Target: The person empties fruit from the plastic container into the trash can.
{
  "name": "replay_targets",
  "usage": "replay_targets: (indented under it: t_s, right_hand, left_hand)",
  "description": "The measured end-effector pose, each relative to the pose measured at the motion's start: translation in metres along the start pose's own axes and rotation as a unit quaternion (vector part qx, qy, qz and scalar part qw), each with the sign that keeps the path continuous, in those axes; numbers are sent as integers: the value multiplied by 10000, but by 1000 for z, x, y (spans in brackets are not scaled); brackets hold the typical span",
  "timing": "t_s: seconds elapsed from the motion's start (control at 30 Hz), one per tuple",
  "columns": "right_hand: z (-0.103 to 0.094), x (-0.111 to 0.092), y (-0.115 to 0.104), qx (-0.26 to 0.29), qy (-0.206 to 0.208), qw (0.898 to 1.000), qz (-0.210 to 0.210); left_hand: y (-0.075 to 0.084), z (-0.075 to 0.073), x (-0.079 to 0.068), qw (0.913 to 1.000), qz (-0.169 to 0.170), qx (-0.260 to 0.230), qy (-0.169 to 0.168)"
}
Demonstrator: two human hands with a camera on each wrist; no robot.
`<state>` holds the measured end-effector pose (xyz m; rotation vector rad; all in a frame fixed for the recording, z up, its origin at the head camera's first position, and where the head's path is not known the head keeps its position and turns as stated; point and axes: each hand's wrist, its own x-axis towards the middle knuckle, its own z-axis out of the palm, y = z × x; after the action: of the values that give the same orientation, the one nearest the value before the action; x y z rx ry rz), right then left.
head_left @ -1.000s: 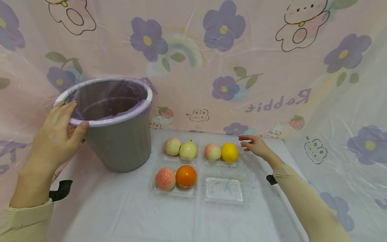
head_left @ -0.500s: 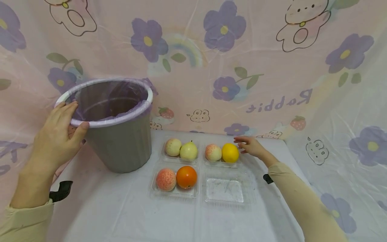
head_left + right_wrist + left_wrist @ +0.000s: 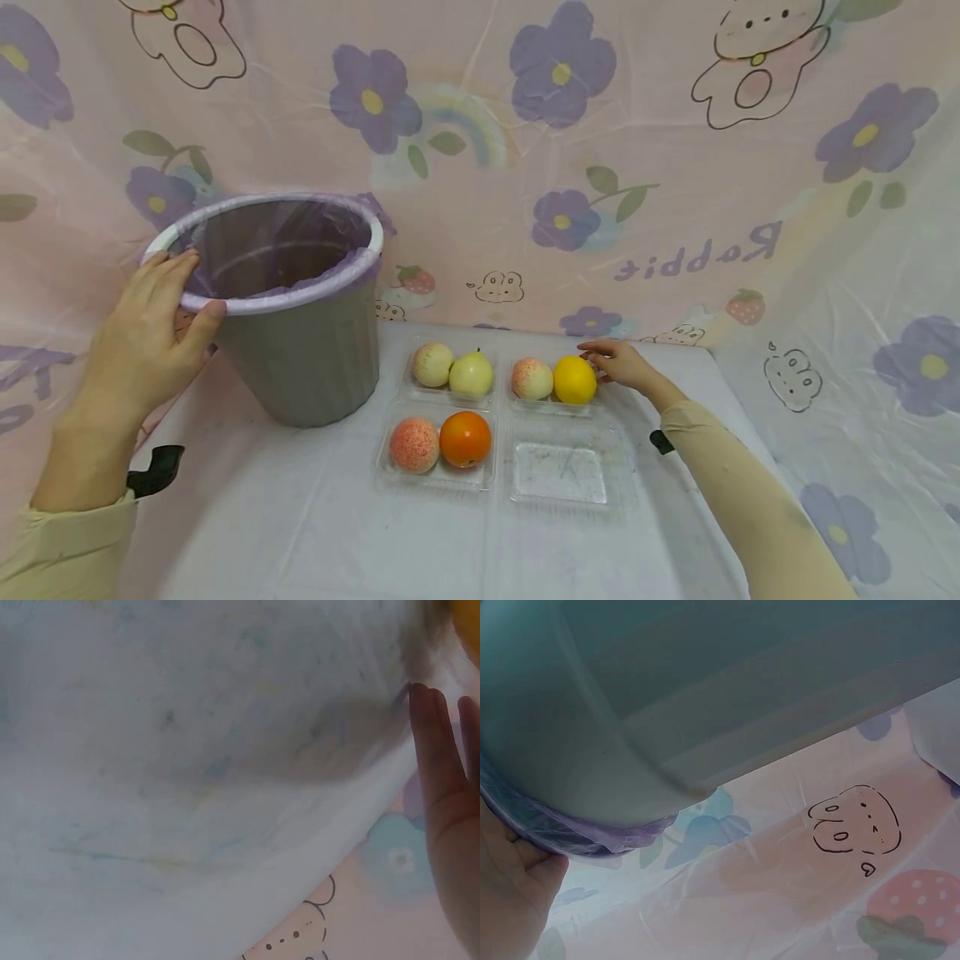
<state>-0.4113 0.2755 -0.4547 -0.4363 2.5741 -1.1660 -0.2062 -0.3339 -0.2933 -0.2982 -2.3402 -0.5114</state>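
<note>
My left hand (image 3: 142, 342) grips the near-left rim of a grey trash bin (image 3: 315, 358), fingers over the rim and thumb outside. A thin purple bag lines the bin; in the left wrist view the bag (image 3: 607, 832) shows beside that hand (image 3: 514, 892). My right hand (image 3: 624, 367) is at the right side of a round yellow fruit (image 3: 574, 380), some fingers behind it; I cannot tell whether they touch. Its fingers look fairly straight in the right wrist view, with the yellow fruit (image 3: 469, 626) at the corner. A pale peach (image 3: 532, 379) shares the fruit's clear plastic box.
Left of that box, another holds a pale peach (image 3: 432, 365) and a yellow-green pear (image 3: 472, 374). In front, a box holds a pink peach (image 3: 414, 445) and an orange (image 3: 466, 439). An empty clear box (image 3: 558, 472) lies beside it. A printed curtain (image 3: 465, 208) hangs behind.
My right hand has moved left and its fingers have come up to the yellow fruit. The left hand stays on the bin rim. The head view shifts slightly.
</note>
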Motion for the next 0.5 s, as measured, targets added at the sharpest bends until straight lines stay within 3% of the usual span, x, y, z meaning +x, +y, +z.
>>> replay_targets:
  t_s: [0.5]
  right_hand:
    - [6, -1, -3, 32, 171, 9997, 180]
  left_hand:
    - [2, 0, -1, 10000, 25, 20, 89]
